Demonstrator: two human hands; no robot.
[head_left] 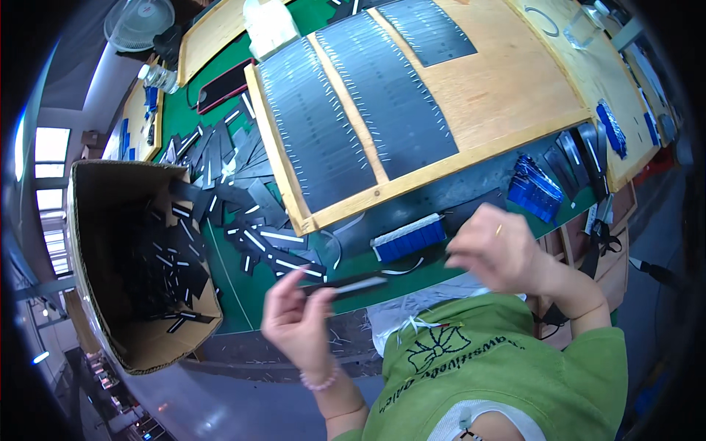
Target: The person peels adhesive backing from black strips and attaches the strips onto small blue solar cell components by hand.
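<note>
L hand (298, 316) had thumb + forefinger pinched on one end of a dark strip (359, 284) w/ a pale stripe, which ran from those tips twd the R hand (496, 246). R fingers were curled in, but blur hid whether they gripped anything; couldn't tell. Main risk, imo: a light two-finger hold + a hard tug = strip twisting or slipping out. Blue bundle (410, 239) sat btwn the two hands' fingers, just beyond, so a wide swing could've knocked it. Loose dark pieces (283, 236) lay past the L fingertips; a dropped strip might've got mixed in.
</note>
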